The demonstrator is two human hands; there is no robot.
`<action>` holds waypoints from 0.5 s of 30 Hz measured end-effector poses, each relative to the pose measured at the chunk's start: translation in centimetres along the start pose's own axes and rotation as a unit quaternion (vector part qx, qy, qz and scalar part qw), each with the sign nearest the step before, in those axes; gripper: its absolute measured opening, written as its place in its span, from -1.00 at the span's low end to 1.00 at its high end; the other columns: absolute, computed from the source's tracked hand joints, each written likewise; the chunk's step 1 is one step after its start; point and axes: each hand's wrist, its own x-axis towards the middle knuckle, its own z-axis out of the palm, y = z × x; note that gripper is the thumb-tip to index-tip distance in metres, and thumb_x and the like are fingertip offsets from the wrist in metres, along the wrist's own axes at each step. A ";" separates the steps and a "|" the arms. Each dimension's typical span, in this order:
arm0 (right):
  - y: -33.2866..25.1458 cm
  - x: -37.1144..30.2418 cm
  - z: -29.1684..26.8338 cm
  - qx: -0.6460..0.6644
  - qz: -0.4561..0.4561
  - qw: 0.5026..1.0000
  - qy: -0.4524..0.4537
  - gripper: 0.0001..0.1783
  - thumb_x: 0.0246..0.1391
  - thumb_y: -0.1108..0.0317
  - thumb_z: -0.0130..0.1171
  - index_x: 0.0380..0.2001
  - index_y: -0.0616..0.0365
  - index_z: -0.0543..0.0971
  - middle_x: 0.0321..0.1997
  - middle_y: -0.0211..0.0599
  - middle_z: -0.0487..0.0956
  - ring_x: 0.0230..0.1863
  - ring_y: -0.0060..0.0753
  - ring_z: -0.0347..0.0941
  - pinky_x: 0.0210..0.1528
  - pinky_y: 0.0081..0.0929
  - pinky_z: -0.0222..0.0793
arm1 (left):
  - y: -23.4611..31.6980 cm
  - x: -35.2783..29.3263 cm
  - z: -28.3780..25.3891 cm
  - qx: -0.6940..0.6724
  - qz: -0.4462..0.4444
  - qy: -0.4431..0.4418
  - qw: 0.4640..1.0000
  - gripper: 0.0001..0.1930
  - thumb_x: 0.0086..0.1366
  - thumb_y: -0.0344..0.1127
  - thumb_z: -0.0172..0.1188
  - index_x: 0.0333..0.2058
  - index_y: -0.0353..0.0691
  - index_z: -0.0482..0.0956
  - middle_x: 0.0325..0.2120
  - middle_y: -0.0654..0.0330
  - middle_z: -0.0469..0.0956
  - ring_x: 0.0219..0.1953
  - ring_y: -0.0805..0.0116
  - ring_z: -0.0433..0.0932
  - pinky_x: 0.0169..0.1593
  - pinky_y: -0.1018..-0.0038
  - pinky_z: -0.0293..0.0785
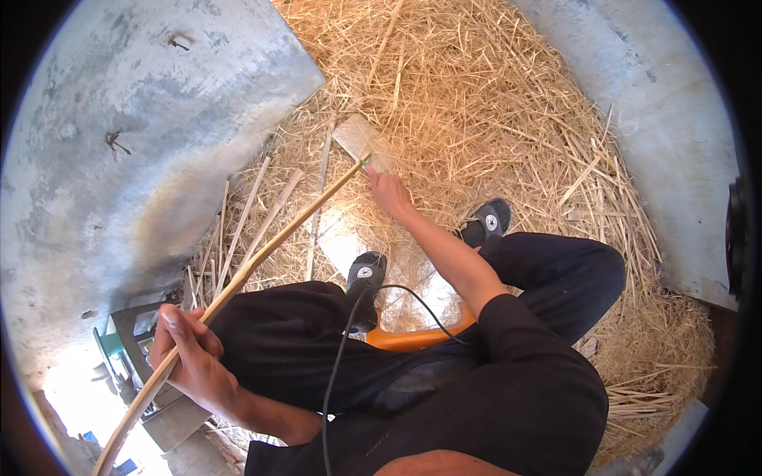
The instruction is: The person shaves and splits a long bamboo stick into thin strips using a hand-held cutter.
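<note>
On a floor of loose golden straw point(492, 103) between two pale grey concrete slabs point(135, 119), a person sits low with knees apart, dark trousers and black shoes point(367, 274) planted in the litter. A long, thin, curved strip of split bamboo point(262, 254) runs slantwise from the lower left up to the middle of the view. The left hand point(190, 357) wraps the strip near its lower part, fingers closed around it and thumb on top, which seems to steady it against the thigh. The right hand point(387, 190) reaches forward with the arm nearly straight and meets the strip's far tip; its fingers look pinched there, perhaps also on a small flat grey blade point(359, 139) lying just beyond, but the grip is too small to tell for certain. Holding both ends likely keeps the springy strip bent and under control. More split bamboo slats point(254, 206) lie on the straw beside the left knee. An orange curved seat point(417, 337) shows under the legs, with a black cable point(337, 365) hanging down the front.
</note>
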 end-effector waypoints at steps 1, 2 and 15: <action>0.3 0.7 0.2 0.005 0.019 1.000 0.003 -0.29 0.29 -0.11 -0.43 -0.21 0.31 0.56 -0.27 0.17 0.56 -0.17 0.16 0.50 -0.10 -0.09 0.41 | 0.0 0.1 0.0 -0.009 -0.006 0.004 1.000 -0.55 0.35 -0.09 0.04 -0.59 -0.36 0.40 -0.78 0.35 0.18 -0.85 0.70 0.02 -0.77 0.67 -0.19; 0.8 1.4 0.3 -0.050 0.065 0.997 -0.011 -0.29 0.29 -0.10 -0.44 -0.20 0.30 0.56 -0.21 0.16 0.55 -0.12 0.15 0.48 -0.07 -0.09 0.40 | 0.0 0.1 0.0 -0.016 -0.014 0.006 1.000 -0.55 0.35 -0.09 0.05 -0.59 -0.37 0.40 -0.78 0.35 0.18 -0.85 0.70 0.02 -0.77 0.67 -0.19; 5.2 -2.5 -1.1 -0.029 0.104 0.990 -0.092 -0.35 0.28 -0.07 -0.34 -0.18 0.37 0.49 -0.33 0.09 0.53 -0.38 -0.09 0.52 -0.36 -0.13 0.42 | -0.5 0.1 -0.8 -0.061 -0.019 -0.024 0.998 -0.58 0.33 -0.10 0.09 -0.59 -0.34 0.46 -0.73 0.25 0.37 -0.82 0.73 0.03 -0.75 0.69 -0.17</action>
